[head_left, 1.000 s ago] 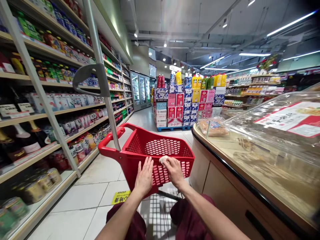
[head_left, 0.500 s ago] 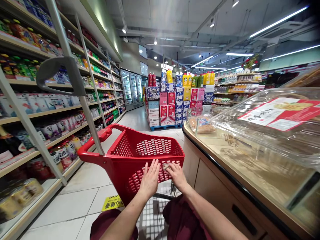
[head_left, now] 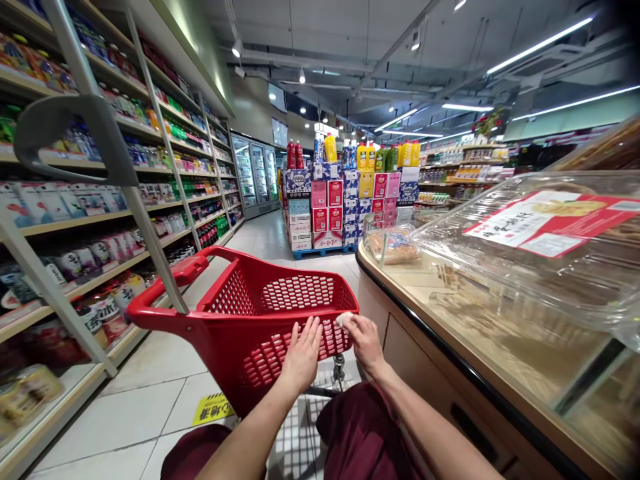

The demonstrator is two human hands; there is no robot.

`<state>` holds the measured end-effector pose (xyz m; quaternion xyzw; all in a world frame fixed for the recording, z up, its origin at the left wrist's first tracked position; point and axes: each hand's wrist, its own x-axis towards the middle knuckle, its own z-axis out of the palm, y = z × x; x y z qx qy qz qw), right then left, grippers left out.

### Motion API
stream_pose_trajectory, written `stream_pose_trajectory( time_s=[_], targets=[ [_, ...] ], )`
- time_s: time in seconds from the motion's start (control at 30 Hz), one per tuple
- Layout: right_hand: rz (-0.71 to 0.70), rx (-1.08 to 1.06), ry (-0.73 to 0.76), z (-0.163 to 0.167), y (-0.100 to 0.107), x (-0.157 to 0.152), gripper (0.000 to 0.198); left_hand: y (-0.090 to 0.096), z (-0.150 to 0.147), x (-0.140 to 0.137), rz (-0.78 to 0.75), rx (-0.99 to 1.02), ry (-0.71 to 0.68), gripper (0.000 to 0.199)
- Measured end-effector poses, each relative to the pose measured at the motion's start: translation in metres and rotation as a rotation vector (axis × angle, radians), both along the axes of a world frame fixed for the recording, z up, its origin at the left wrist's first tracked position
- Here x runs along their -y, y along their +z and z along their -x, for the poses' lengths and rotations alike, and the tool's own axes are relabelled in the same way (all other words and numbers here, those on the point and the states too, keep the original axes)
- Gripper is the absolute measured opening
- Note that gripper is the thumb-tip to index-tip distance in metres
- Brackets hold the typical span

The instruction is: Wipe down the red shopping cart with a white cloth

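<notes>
In front of me stands a red shopping cart (head_left: 220, 340) with perforated sides, its basket bare inside. My left hand (head_left: 303, 353) rests flat against the near side panel, fingers stretched out together. At the front corner of the basket, my right hand (head_left: 367, 343) pinches a small crumpled white wad (head_left: 344, 320), which looks like a cloth or tissue. The wad is at the rim of the cart. A grey handle (head_left: 70, 140) on a metal pole rises from the cart's push-bar end.
Shelves of drinks (head_left: 115, 220) line the left side. To my right is a wooden counter (head_left: 425, 380) with clear plastic food boxes (head_left: 550, 240). Stacked cartons (head_left: 335, 207) topped with bottles stand ahead. A yellow floor sign (head_left: 213, 408) lies beside the cart.
My right hand has moved right with the white wad, from the side panel to the front corner of the cart. My left hand stays flat on the panel. The view has shifted slightly.
</notes>
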<state>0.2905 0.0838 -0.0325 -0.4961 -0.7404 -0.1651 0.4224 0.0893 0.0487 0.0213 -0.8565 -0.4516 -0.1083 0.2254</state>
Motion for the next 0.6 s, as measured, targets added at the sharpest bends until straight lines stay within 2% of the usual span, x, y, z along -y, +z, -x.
stream_pose_trajectory(
  time_s=[0.1, 0.17, 0.23, 0.33, 0.4, 0.5, 0.6],
  targets=[
    [0.042, -0.071, -0.066, -0.005, -0.006, -0.002, 0.032, 0.001, -0.001, 0.001, 0.005, 0.010, -0.005, 0.061],
    [0.125, -0.040, -0.022, -0.011, -0.013, -0.001, 0.033, 0.005, 0.005, 0.002, 0.004, 0.014, 0.002, 0.062],
    [0.140, -0.047, -0.008, -0.020, -0.012, -0.002, 0.032, 0.013, 0.018, 0.001, -0.015, 0.032, 0.063, 0.063],
    [0.033, -0.210, -0.137, -0.026, 0.010, -0.012, 0.034, 0.032, 0.049, 0.000, -0.057, 0.088, 0.273, 0.063],
    [0.033, -0.277, -0.174, -0.014, 0.030, -0.020, 0.036, 0.044, 0.068, 0.000, -0.050, 0.098, 0.385, 0.061],
    [0.117, -0.253, -0.030, 0.027, 0.049, -0.027, 0.038, 0.052, 0.085, 0.002, 0.001, 0.060, 0.409, 0.060],
    [0.115, -0.161, 0.164, 0.062, 0.050, -0.028, 0.037, 0.051, 0.090, 0.004, -0.006, 0.040, 0.394, 0.061]
  ],
)
